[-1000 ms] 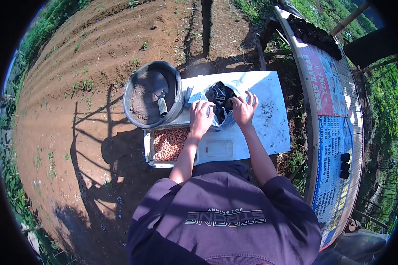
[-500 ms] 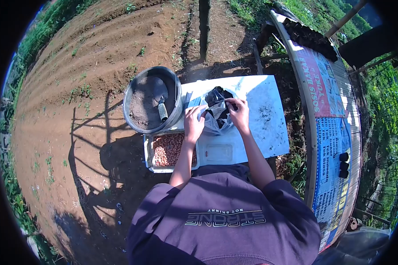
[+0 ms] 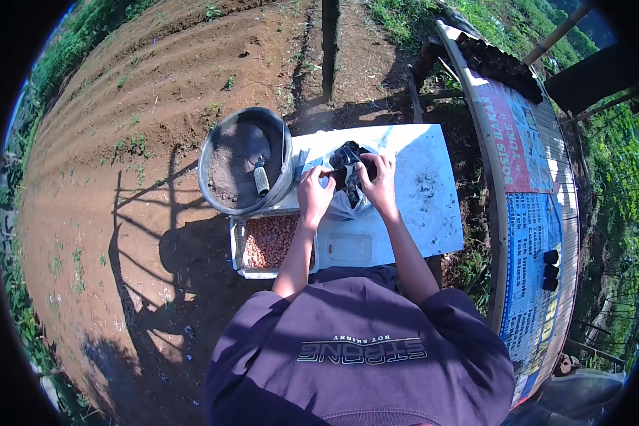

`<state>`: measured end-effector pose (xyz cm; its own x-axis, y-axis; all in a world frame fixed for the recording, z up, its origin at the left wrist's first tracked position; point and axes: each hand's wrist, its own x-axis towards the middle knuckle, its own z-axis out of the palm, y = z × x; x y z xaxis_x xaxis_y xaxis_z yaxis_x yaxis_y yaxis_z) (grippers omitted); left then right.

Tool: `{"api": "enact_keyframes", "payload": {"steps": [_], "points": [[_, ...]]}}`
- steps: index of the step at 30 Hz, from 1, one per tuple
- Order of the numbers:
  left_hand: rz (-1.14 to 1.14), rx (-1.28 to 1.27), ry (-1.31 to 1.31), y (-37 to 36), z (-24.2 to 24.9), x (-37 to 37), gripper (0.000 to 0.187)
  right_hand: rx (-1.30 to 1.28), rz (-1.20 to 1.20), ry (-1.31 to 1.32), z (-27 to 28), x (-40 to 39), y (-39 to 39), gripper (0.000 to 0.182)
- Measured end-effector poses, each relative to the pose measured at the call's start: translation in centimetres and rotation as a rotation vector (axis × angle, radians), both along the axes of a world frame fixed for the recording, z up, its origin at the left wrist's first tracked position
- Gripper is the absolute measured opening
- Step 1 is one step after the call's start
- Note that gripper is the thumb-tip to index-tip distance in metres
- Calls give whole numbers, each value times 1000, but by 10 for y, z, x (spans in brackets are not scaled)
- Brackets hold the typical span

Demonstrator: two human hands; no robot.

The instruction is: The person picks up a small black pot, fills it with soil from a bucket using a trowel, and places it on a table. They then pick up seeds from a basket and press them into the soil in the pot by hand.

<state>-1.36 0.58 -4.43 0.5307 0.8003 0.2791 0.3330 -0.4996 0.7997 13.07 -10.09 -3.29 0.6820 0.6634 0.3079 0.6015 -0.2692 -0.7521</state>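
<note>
On the white tabletop (image 3: pixel 419 213) lies a clear plastic bag (image 3: pixel 344 207) with crumpled black plastic bags (image 3: pixel 349 150) in its mouth. Both hands meet over it. My left hand (image 3: pixel 316 194) pinches the edge of a piece of black plastic with thumb and forefinger. From the other side, my right hand (image 3: pixel 379 184) is closed on the same dark piece, its fingertips close to the left ones. The piece's exact shape is partly hidden by my fingers.
A black tub (image 3: pixel 207 186) of dry soil, with a trowel (image 3: pixel 261 177) in it, stands at the left. Nearer me is a tray (image 3: pixel 238 245) of small reddish bulbs or seeds beside a shallow clear container (image 3: pixel 351 248). A bannered panel (image 3: pixel 529 234) bearing small black pots (image 3: pixel 551 270) is at right.
My hands have moved closer together above the clear bag. A piece of black plastic is now between my fingertips, and my right hand has shifted slightly left.
</note>
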Motion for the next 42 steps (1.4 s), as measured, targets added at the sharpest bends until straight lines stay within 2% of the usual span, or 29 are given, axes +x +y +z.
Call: {"api": "enact_keyframes", "payload": {"steps": [3,4,8,11,14,17,20,23,26,29,32,36,37,39,42], "points": [[26,30,10,-3,3,5,16,-80,87,-136,23,-15,-5,61],[29,46,25,-4,5,7,16,-109,97,-173,28,-18,-6,62],[9,158,-1,-6,7,11,15,-167,55,-156,9,-11,-6,45],[52,140,65,-7,12,9,15,-200,10,-119,9,-5,-8,37],[97,81,139,-11,13,11,26,-169,25,-96,7,-2,-7,30],[113,169,102,-13,22,12,42,-118,51,-33,12,-6,-4,29],[82,-55,142,-11,13,14,52,-80,76,76,6,-2,0,28],[31,-205,304,-6,9,15,55,-128,76,17,8,-1,0,28],[106,85,524,-3,12,18,55,-229,103,-120,20,1,1,29],[2,180,219,-3,16,19,50,-204,120,-141,16,4,3,31],[-141,178,205,-4,46,18,35,-168,175,-131,17,10,5,31],[-74,63,90,-1,35,26,13,-151,142,-106,30,5,6,38],[-25,93,15,-3,33,28,12,-172,102,-139,29,2,7,41],[26,-18,-27,-4,29,31,13,-218,19,-200,24,-6,6,48],[37,-49,-73,-2,20,32,14,-315,-15,-137,4,-3,9,50]]}}
